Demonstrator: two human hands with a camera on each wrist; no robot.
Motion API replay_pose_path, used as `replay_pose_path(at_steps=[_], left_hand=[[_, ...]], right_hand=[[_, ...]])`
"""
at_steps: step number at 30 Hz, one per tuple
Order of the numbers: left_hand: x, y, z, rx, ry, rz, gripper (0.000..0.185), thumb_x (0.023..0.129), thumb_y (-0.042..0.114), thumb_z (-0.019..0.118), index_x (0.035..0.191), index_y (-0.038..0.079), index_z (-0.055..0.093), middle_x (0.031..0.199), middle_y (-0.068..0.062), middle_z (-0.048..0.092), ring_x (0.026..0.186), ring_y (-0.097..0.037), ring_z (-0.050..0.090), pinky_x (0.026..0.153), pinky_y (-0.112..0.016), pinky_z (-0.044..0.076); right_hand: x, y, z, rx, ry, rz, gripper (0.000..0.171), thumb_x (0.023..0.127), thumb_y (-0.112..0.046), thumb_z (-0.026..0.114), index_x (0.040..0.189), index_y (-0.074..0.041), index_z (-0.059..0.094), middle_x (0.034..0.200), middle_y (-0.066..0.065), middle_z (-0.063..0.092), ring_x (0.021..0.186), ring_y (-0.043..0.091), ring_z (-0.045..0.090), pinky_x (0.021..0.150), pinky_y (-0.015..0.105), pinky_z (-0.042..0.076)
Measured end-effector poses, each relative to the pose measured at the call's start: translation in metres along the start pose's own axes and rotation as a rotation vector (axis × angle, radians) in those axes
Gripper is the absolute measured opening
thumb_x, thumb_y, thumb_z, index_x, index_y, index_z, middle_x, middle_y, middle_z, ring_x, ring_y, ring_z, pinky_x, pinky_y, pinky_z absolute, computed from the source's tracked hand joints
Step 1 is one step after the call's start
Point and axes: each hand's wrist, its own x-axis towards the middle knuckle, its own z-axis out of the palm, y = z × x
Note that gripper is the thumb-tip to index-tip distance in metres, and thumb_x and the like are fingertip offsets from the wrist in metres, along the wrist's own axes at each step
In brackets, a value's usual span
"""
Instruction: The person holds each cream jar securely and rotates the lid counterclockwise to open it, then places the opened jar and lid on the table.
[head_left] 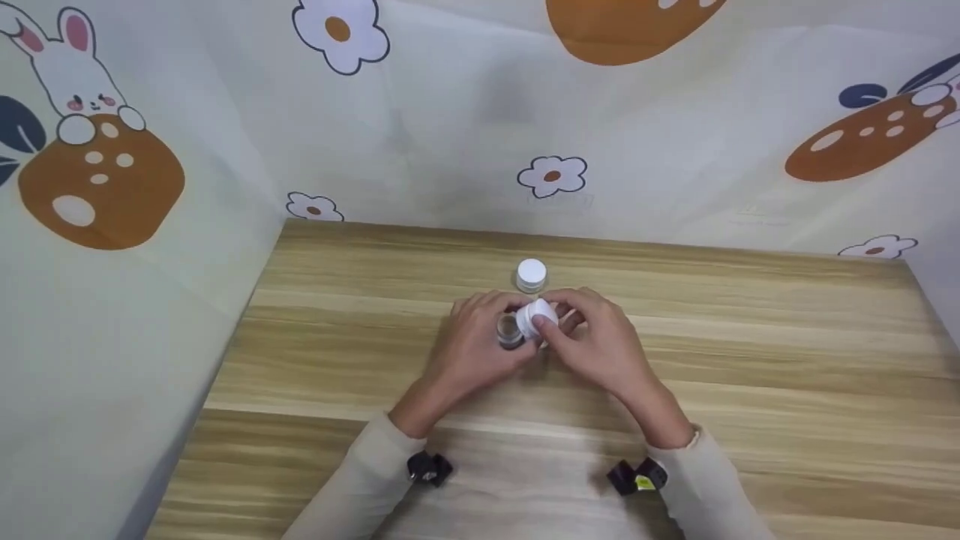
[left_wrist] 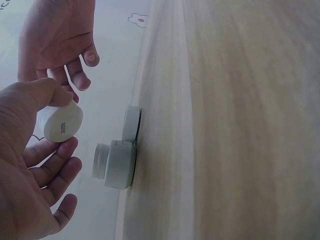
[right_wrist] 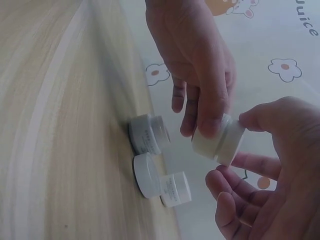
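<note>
Both hands meet over the middle of the wooden table (head_left: 750, 360). A small white jar (head_left: 538, 319) (left_wrist: 60, 125) (right_wrist: 218, 141) is pinched between them, lifted off the wood. My left hand (head_left: 480, 341) (left_wrist: 30, 165) has its thumb on top of the jar and its fingers beneath. My right hand (head_left: 592, 337) (right_wrist: 280, 175) touches the jar's rim with its thumb, fingers spread below. An open jar (head_left: 510, 330) (left_wrist: 115, 162) stands on the table right under the hands. Beside it lies a loose white lid (right_wrist: 145, 175).
Another small white jar (head_left: 531, 274) with its lid on stands just behind the hands. The right wrist view shows one more little jar (right_wrist: 176, 189) next to the lid. A cloth printed with flowers and rabbits (head_left: 480, 135) walls the table at the back and left.
</note>
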Motion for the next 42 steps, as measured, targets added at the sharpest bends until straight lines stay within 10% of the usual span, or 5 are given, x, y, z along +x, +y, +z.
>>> replay_pose_path(at_steps=[7, 19, 42], left_hand=[[-0.0006, -0.0009, -0.001, 0.0, 0.017, -0.005, 0.05, 0.084, 0.039, 0.084, 0.128, 0.021, 0.072, 0.122, 0.003, 0.077, 0.12, -0.021, 0.068, 0.104, -0.044, 0.049], [-0.0017, -0.0013, 0.001, 0.008, 0.017, 0.008, 0.049, 0.084, 0.039, 0.084, 0.127, 0.019, 0.073, 0.121, 0.003, 0.078, 0.118, -0.021, 0.068, 0.104, -0.045, 0.049], [-0.0025, -0.002, 0.0045, 0.007, 0.023, 0.006, 0.049, 0.084, 0.04, 0.084, 0.127, 0.02, 0.072, 0.121, 0.003, 0.078, 0.12, -0.02, 0.068, 0.101, -0.043, 0.049]], right_hand=[[0.0003, 0.0003, -0.0007, 0.037, -0.014, 0.023, 0.051, 0.094, -0.028, 0.079, 0.14, -0.011, 0.066, 0.106, 0.008, 0.074, 0.085, 0.018, 0.075, 0.082, 0.046, 0.061], [-0.0019, 0.0004, 0.0014, 0.025, 0.028, 0.053, 0.023, 0.094, -0.027, 0.081, 0.114, -0.016, 0.079, 0.089, 0.002, 0.072, 0.08, 0.014, 0.072, 0.078, 0.035, 0.058], [-0.0042, 0.001, 0.0008, -0.003, 0.013, 0.042, 0.046, 0.094, -0.031, 0.08, 0.134, -0.011, 0.07, 0.107, 0.007, 0.071, 0.089, 0.02, 0.075, 0.083, 0.047, 0.06]])
